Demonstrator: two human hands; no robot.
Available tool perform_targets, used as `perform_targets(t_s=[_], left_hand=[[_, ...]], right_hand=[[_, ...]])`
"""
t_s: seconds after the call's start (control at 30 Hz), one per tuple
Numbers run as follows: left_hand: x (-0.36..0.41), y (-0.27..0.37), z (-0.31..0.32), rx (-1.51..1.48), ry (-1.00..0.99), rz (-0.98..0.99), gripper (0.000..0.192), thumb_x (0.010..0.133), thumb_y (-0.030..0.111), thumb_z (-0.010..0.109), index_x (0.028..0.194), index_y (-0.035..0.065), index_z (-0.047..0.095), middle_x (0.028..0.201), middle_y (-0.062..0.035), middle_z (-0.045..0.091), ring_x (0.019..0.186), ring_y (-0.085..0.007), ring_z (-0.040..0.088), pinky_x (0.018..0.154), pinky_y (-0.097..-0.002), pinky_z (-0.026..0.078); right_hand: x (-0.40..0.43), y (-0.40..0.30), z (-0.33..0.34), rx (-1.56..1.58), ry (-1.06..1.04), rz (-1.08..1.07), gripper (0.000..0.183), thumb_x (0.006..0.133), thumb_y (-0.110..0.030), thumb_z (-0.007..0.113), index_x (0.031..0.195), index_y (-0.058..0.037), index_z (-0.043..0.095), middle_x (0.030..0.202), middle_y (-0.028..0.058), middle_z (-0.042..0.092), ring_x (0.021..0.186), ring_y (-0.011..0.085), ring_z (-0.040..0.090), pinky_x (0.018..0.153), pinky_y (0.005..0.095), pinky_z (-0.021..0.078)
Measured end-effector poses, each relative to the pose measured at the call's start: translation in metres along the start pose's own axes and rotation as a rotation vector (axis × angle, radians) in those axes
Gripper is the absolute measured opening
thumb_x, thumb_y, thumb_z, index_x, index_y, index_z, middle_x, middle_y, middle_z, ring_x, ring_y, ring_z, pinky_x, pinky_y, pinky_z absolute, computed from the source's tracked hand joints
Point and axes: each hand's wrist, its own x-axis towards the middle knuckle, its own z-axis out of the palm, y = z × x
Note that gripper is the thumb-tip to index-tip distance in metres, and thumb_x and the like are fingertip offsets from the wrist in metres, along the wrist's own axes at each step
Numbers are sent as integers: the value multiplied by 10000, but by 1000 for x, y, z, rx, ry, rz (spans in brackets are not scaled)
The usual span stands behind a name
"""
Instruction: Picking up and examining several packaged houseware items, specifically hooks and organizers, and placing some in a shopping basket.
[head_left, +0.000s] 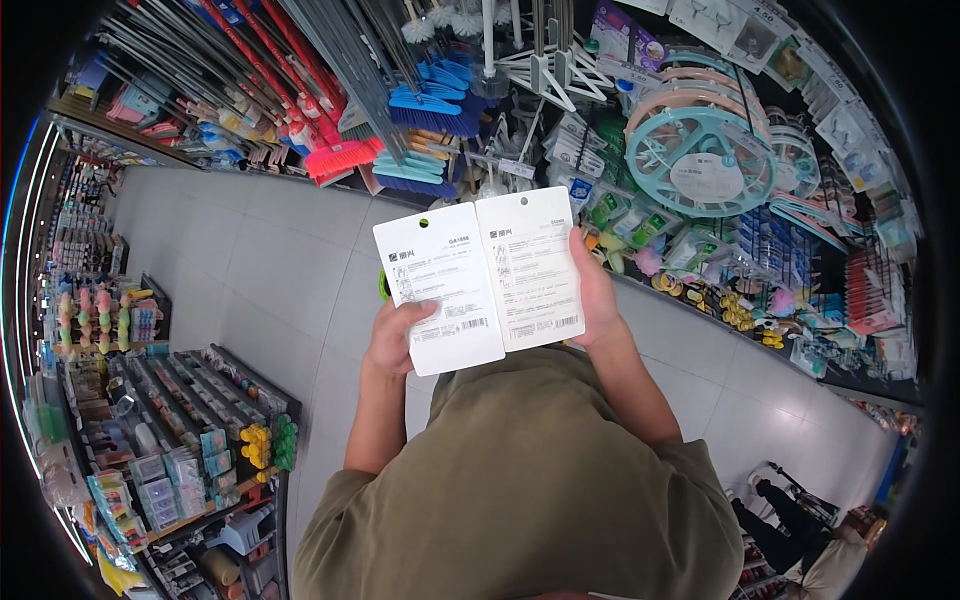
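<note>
Two white product backing cards with printed backs face me, side by side, their inner edges meeting. My left hand (397, 335) grips the left card (450, 349) at its lower left, the thumb across its front. My right hand (596, 289) holds the right card (532, 262) by its right edge, most fingers hidden behind it. Each card has a hang hole at the top and bears small print, little pictures and a barcode. A bit of something bright green shows past the left card's left edge. What is mounted on the cards' other sides is hidden.
Ahead stand brooms (345, 157), mops and toilet brushes; round drying hangers (701, 161) and packaged goods hang to the right. Shelving with small packages (180, 480) stands at left. A person (802, 532) is at lower right beside a wheeled frame. Pale floor tiles (262, 247) run between.
</note>
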Motion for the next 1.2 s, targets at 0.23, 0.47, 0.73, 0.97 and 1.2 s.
perform_targets(t_s=[0.23,0.47,0.73,0.97,1.2], left_hand=[[-6,0,1,7,6,20,602,890,55,583,1450,-98,425,1381,-247,582,1202,-343,647,989,-430,557],[-14,-1,-5,-1,13,24,613,885,46,585,1461,-82,419,1392,-236,576,1218,-332,636,996,-426,551],[-18,-1,-14,-27,40,41,617,884,35,589,1467,-66,417,1391,-223,580,1218,-323,634,1003,-424,546],[-19,3,-15,-47,30,73,608,881,45,604,1455,-69,438,1379,-230,590,1207,-333,644,998,-429,551],[-18,7,-18,-36,42,81,611,873,48,613,1449,-69,444,1367,-229,599,1187,-332,655,984,-431,561]], right_hand=[[-3,7,-1,58,3,12,653,1089,-519,377,1513,-25,427,1484,162,528,1311,306,564,1087,432,471],[0,11,2,44,0,25,647,1091,-514,376,1514,-27,425,1480,162,532,1304,306,569,1087,431,473],[8,14,3,39,-21,64,652,1085,-522,389,1514,-34,432,1475,156,541,1303,299,573,1080,425,479],[13,16,12,-44,-2,36,660,1085,-522,381,1522,-28,414,1483,159,531,1316,305,567,1083,436,480],[18,16,18,-51,-13,49,660,1084,-526,383,1517,-30,419,1478,154,536,1317,301,569,1081,437,487]])
